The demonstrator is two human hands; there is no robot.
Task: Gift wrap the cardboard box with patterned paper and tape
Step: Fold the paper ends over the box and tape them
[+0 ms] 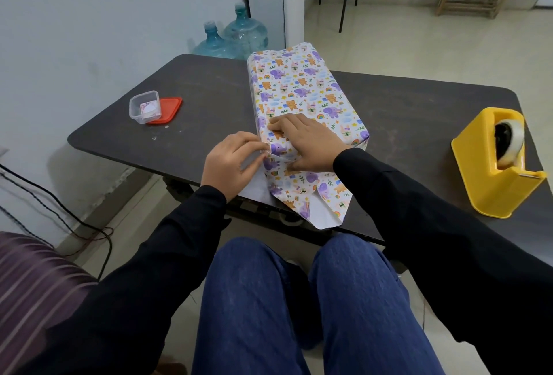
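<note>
box (302, 90) | long axis runs away from person | lying flat

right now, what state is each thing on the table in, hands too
wrapped box: top and sides covered, near end not yet closed
patterned paper: near flap unfolded, lying out flat
left hand: pinches the patterned paper at the near left corner
right hand: flat, pressing on the box top
tape dispenser: roll loaded, untouched
plastic container: open, lid off
red lid: lying by the container
</note>
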